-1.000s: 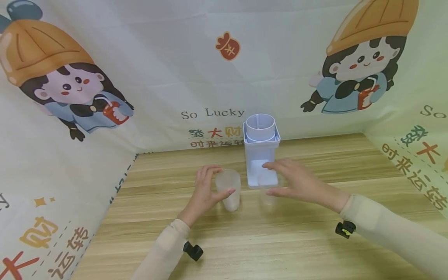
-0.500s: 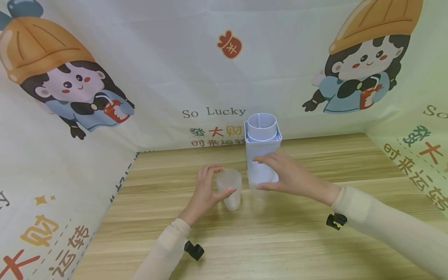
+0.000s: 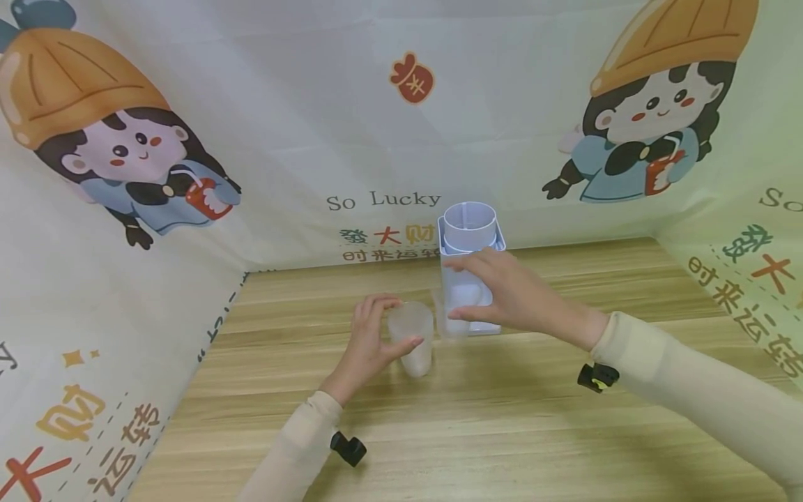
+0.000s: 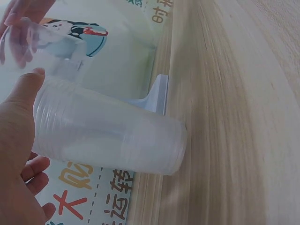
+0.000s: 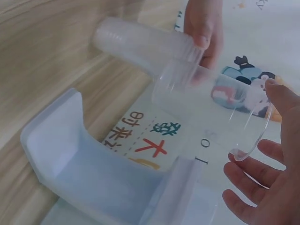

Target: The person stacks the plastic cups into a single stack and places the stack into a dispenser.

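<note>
My left hand [image 3: 371, 343] grips a stack of clear plastic cups [image 4: 110, 129] near the rims, thumb on one side and fingers on the other. The stack stands upright, its base at the table. A single clear plastic cup [image 5: 211, 105] is in my right hand [image 3: 517, 296], held by the rim between thumb and fingers. It is faint in the head view, in front of a pale blue cup dispenser [image 3: 472, 259]. The dispenser has a round tube at its top and a flat foot, partly hidden behind my right hand. The right wrist view shows its open lower bay [image 5: 108, 173].
A wood-grain table [image 3: 351, 432] carries everything. Behind it hangs a white printed cloth backdrop [image 3: 295, 104], close to the dispenser's back. Cloth walls also stand at the left and right sides.
My right hand has moved left and upward with the single cup, from the dispenser's foot to in front of its body. My left hand and the stack have stayed nearly still.
</note>
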Demonstrator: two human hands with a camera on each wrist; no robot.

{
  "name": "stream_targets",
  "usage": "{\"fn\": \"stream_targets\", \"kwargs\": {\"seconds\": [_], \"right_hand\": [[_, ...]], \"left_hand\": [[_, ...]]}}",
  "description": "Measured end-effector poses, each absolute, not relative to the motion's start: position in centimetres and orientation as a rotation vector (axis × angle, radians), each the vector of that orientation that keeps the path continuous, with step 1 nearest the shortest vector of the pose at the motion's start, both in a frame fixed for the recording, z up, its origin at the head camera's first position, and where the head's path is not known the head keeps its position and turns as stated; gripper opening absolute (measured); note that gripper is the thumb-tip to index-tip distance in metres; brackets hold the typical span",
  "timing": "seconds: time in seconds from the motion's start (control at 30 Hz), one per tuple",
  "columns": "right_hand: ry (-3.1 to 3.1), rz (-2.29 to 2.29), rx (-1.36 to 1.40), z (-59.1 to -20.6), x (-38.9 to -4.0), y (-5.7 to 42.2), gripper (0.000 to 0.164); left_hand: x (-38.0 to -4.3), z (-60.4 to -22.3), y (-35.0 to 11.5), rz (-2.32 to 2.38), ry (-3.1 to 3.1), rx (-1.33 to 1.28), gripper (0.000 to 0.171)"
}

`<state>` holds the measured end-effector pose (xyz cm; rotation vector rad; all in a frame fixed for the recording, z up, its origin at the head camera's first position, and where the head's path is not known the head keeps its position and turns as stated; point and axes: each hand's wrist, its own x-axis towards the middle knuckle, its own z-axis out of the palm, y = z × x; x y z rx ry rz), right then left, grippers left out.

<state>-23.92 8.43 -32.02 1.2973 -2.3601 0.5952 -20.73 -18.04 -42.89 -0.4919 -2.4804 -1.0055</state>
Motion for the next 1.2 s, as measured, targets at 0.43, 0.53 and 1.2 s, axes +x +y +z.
{"fn": "stream_targets", "kwargs": {"seconds": [0.43,0.53,1.2], "right_hand": [[-2.306,0.613,1.331,-29.8,-24.0,7.5,0.072],[-2.309,0.612,1.33,-29.5,-24.0,7.2,0.073],[-2.285,0.601,1.395,-29.0,-24.3,4.2,0.072]], "left_hand": [[-20.8,-42.9,-18.2,-1.023,-2.468,-0.504,0.065],[-20.8,-42.9,-18.2,-1.011,-2.457,-0.508,0.066],[-20.8,-42.8,-18.1,-1.003,-2.449,-0.53,0.066]]}}
